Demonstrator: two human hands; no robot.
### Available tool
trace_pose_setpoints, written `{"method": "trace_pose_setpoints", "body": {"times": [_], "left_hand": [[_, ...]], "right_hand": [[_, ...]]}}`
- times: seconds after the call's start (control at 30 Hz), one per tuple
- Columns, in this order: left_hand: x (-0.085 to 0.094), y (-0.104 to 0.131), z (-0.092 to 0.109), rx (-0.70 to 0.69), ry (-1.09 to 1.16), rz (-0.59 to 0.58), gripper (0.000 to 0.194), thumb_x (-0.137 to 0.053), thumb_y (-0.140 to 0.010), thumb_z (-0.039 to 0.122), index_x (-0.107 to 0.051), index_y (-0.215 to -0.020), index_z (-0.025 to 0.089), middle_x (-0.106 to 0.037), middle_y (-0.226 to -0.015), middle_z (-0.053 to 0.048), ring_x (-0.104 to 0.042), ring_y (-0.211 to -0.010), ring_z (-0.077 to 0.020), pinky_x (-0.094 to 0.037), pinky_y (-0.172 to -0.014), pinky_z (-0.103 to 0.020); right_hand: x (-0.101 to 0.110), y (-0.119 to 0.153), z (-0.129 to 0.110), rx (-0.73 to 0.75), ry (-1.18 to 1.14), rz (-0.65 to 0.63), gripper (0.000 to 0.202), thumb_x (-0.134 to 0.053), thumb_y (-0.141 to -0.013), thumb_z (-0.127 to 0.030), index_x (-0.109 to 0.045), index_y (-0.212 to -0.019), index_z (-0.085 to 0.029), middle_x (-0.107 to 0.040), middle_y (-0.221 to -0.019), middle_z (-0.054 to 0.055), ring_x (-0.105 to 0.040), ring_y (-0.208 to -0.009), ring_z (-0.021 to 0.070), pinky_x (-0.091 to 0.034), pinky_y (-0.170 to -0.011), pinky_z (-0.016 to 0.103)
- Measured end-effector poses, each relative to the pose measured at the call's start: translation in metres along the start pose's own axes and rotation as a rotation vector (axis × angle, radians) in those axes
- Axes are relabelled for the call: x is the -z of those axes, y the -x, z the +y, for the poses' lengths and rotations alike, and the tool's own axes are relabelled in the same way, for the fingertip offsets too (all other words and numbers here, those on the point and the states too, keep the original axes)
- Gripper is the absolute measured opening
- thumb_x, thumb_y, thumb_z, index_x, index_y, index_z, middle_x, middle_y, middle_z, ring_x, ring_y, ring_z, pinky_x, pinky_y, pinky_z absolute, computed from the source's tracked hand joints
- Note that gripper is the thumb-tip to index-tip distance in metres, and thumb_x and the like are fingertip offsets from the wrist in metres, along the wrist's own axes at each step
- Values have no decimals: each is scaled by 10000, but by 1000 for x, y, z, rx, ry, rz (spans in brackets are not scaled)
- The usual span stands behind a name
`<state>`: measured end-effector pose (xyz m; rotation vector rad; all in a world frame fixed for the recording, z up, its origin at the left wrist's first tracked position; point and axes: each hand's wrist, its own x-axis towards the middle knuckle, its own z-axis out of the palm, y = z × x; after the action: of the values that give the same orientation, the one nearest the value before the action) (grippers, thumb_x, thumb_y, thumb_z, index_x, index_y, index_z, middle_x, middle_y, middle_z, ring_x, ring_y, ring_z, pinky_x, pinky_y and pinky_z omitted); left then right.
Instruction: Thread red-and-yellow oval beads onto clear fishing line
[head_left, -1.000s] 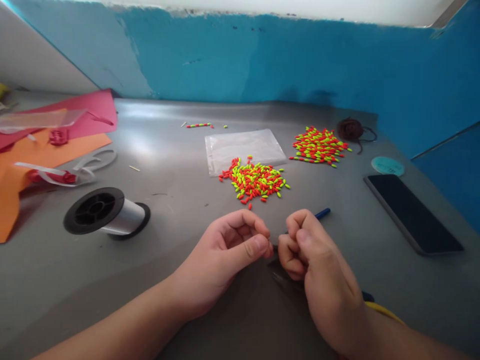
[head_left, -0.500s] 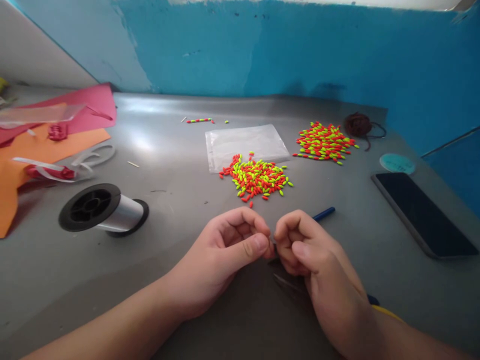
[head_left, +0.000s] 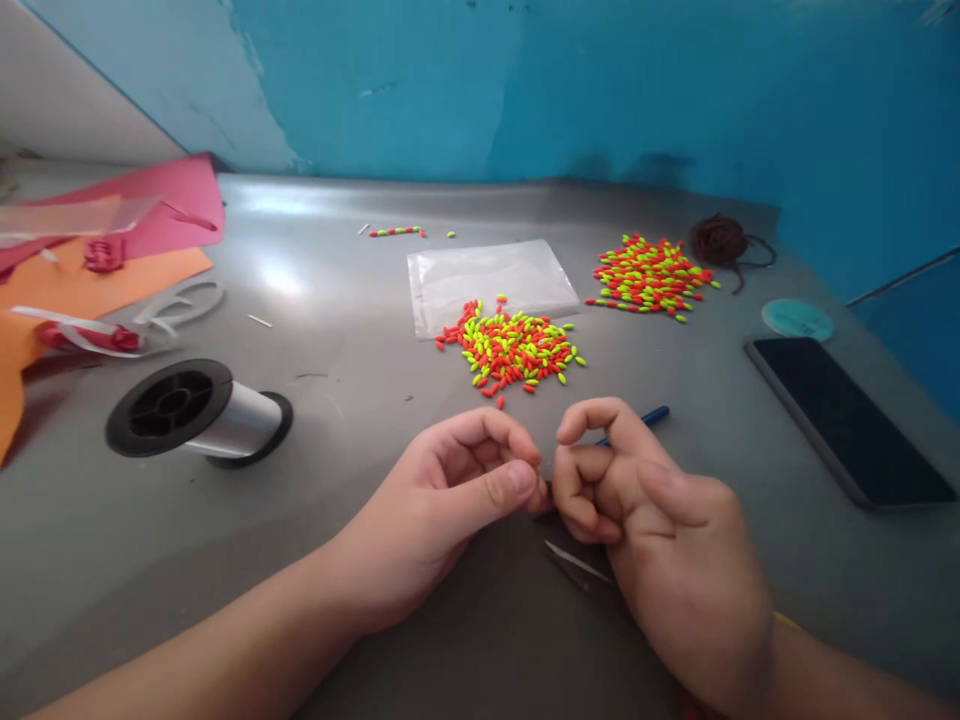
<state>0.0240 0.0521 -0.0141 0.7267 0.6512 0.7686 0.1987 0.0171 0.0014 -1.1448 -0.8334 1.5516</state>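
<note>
Thumb and fingertips of my left hand (head_left: pixel 457 510) are pinched together; what they hold is too small to make out. Close on its right, my right hand (head_left: pixel 660 530) is turned palm up, its thumb apart from the curled fingers and nothing visible in it. Beyond both hands lies a loose pile of red and yellow-green beads (head_left: pixel 517 350), partly on a clear plastic bag (head_left: pixel 495 275). A blue pen-like object (head_left: pixel 655 415) is partly hidden behind my right hand. Under that hand a pointed metal blade (head_left: pixel 576 562) sticks out.
A second bead pile (head_left: pixel 651 278) sits at the right, near dark yarn (head_left: pixel 718 240), a teal disc (head_left: pixel 797 320) and a phone (head_left: pixel 851 420). At the left are a spool of clear line (head_left: pixel 240 420) and orange and pink sheets (head_left: pixel 176 200). A short bead row (head_left: pixel 396 231) lies farther back.
My right hand has opened its thumb away from the fingers and rolled palm up. The left hand keeps its pinch. More of the metal blade shows, and the view has shifted slightly.
</note>
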Motion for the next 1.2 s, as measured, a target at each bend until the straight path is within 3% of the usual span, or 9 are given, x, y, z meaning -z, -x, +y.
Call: {"method": "trace_pose_setpoints", "body": {"times": [0.13,0.37,0.57,0.73,0.9,1.07,1.17,1.2], "left_hand": [[1,-1,-1,3,-5,-16,167,-868,-919,259,-742,-959,158,-679,-818,-21,-611,-812,-129,-454,-787,-237],[1,0,-1,0,-1,-34,146,-855,-928,243,-740,-967,162,-688,-827,-19,-622,-825,-132,-461,-809,-244],[2,1,-1,0,-17,-36,138,-844,-941,243,-736,-974,163,-693,-838,-18,-620,-834,-128,-454,-809,-241],[2,1,0,10,-9,-58,124,-824,-962,242,-725,-985,172,-693,-847,-7,-626,-851,-122,-457,-829,-242],[2,1,0,19,-14,-45,142,-837,-952,258,-728,-973,169,-701,-838,-12,-631,-819,-119,-459,-799,-242],[3,1,-1,5,-8,-35,160,-846,-952,271,-733,-979,161,-707,-845,-17,-649,-851,-118,-482,-836,-232],[1,1,-2,11,-41,-53,188,-841,-965,287,-753,-1068,157,-717,-860,-19,-653,-851,-108,-496,-837,-225],[0,1,-2,18,-49,-63,219,-852,-956,282,-752,-1102,154,-718,-858,-17,-648,-832,-103,-497,-813,-220]], "right_hand": [[1,-1,-3,-46,-21,-76,475,-497,-853,-691,-557,-1065,-269,-429,-616,-59,-292,-570,180,-248,-570,354],[1,-3,-3,-41,-39,-83,465,-478,-838,-674,-581,-1037,-266,-412,-619,-50,-290,-576,185,-241,-567,355],[6,-1,4,-13,-72,-60,333,-441,-900,-505,-602,-1074,-271,-465,-625,-31,-309,-588,196,-235,-560,350],[10,2,1,-52,-58,-96,279,-554,-768,-311,-652,-1017,-235,-550,-577,-27,-354,-571,172,-254,-555,332],[9,2,1,-62,-90,-55,252,-515,-694,-140,-638,-891,-238,-666,-619,-14,-466,-564,140,-276,-538,286],[3,-4,3,10,-115,73,158,-538,-825,-111,-550,-870,-262,-610,-586,-51,-480,-583,135,-324,-555,254],[2,-8,-1,10,-127,102,21,-566,-924,-264,-579,-938,-274,-596,-581,-41,-441,-554,153,-339,-543,278],[3,-8,-4,8,-147,98,66,-578,-924,-333,-591,-955,-277,-598,-588,-32,-434,-554,161,-347,-544,288]]}}
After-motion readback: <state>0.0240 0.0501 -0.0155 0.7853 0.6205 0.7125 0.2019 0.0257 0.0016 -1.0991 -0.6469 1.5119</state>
